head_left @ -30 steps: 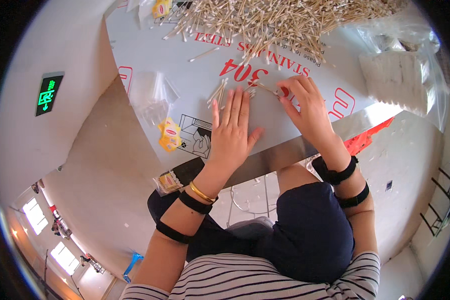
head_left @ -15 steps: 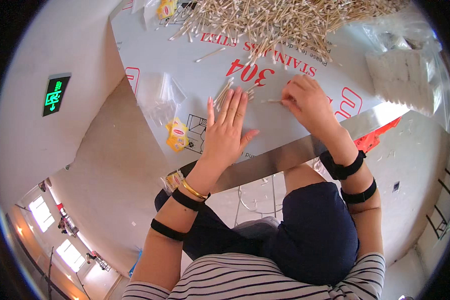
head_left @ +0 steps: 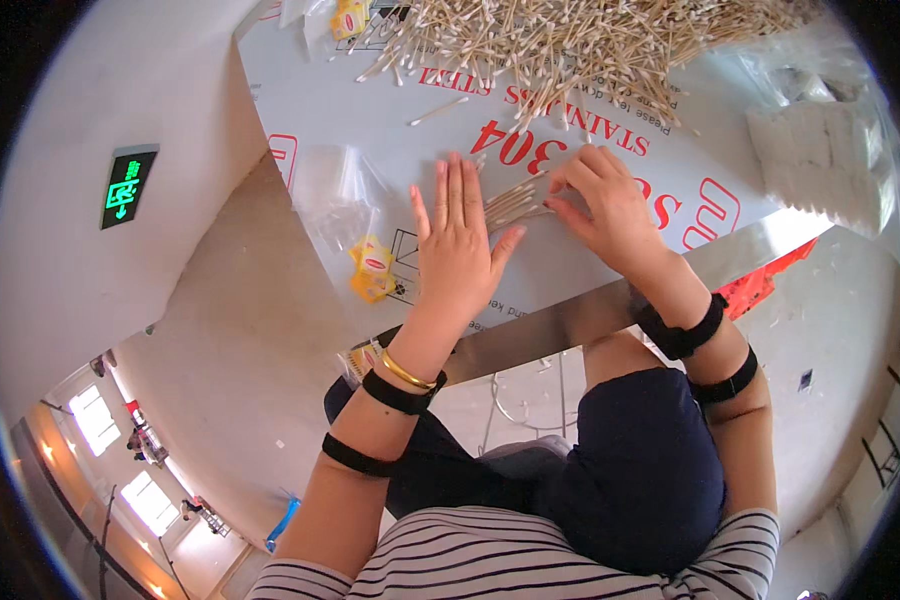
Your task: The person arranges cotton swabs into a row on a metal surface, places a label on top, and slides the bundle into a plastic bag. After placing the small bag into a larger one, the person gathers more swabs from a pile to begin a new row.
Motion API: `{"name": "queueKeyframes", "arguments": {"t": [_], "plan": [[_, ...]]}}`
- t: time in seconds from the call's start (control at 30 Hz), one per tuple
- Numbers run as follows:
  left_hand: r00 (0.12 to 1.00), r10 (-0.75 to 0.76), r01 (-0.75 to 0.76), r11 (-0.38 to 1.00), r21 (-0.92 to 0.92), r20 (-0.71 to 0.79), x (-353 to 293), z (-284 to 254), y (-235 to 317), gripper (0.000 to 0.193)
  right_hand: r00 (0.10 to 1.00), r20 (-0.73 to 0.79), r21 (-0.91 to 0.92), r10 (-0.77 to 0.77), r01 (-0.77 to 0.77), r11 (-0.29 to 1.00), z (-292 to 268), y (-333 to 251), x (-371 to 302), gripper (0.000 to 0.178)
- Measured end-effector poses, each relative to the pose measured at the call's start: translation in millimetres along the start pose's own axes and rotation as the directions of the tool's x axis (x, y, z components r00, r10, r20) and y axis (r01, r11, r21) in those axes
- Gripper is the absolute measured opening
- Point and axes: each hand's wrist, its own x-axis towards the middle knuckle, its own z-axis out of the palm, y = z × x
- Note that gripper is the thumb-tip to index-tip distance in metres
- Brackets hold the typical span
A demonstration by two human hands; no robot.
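My left hand [head_left: 457, 238] lies flat on the film-covered metal sheet [head_left: 390, 140], fingers straight and together, thumb spread to the right. Against its right side rests a small bunch of cotton swabs [head_left: 511, 204], roughly parallel, with part of it hidden by the hand. My right hand [head_left: 602, 208] is curled at the bunch's right end, thumb and fingertips drawn in around the swab tips. It appears to pinch a swab there, though its fingers cover most of the contact.
A large heap of loose cotton swabs [head_left: 590, 45] covers the far side. A single swab [head_left: 438, 111] lies apart. Clear plastic bags [head_left: 335, 185] and yellow labels [head_left: 372, 270] are at left. A bulky clear bag with white contents [head_left: 820, 150] sits at right.
My right hand has come left to the bunch. The swabs, earlier at my left fingertips, now show between both hands. My left hand stays flat. The whole view has shifted slightly.
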Motion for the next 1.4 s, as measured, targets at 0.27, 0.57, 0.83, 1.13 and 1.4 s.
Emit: {"name": "queueKeyframes", "arguments": {"t": [0.27, 0.57, 0.83, 1.13, 1.4], "plan": [[0.964, 0.241, -0.243, 0.97, -0.002, 0.115, 16, -4, 3, 0.089, 0.997, 0.027, 0.004, 0.067, -0.067, 0.998, -8, 3, -13, 0.016], [0.985, 0.165, -0.167, 0.986, 0.025, 0.04, 16, -12, 4, 0.093, 0.994, -0.017, 0.04, 0.109, -0.108, 0.993, -10, 2, -15, 0.019], [0.994, 0.075, -0.072, 0.996, -0.049, 0.074, -12, 4, 7, 0.093, 0.993, 0.001, -0.278, -0.116, 0.111, 0.954, -2, 3, -13, 0.052], [0.976, 0.006, -0.043, 0.985, -0.168, -0.217, 17, -17, 2, 0.034, 0.999, -0.029, -0.074, 0.044, -0.046, 0.996, -4, 8, -12, 0.039], [0.989, -0.022, 0.002, 0.99, -0.14, -0.143, 53, -20, -5, 0.014, 0.997, -0.075, -0.05, 0.006, -0.01, 0.999, -3, 11, -13, 0.028]]}}
